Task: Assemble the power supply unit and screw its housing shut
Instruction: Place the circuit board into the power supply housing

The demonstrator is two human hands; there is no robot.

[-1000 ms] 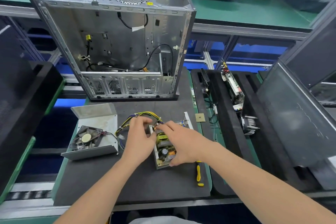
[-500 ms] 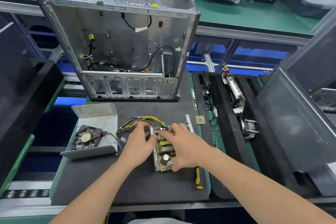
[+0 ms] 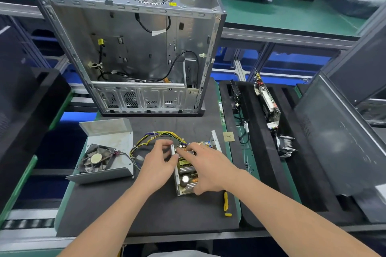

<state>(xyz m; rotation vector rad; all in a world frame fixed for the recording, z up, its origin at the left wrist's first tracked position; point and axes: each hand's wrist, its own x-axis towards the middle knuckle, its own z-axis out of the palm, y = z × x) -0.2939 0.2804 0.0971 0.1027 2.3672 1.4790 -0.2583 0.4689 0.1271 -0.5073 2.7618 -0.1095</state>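
A: Steel base [image 3: 176, 175] sits mid-surface [image 3: 125, 210], board [image 3: 185, 167] inside, long axis 6 to 12, tipped toward 1. Left grip [image 3: 158, 165] pinches its 9 o'clock wall; right grip [image 3: 206, 169] lies flat on the board, fingers spread.
B: Cover?
A: Cover [image 3: 110, 137] with fan [image 3: 96, 157] at 9 o'clock, well apart. Left grip's nearer, I'd say. Screwdriver [image 3: 225, 202] at 5, right side.

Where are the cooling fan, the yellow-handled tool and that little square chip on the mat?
cooling fan [image 3: 96, 158]: head view, on its pale round hub.
yellow-handled tool [image 3: 225, 202]: head view, on the middle of its yellow handle.
square chip [image 3: 228, 137]: head view, on the centre of its top face.
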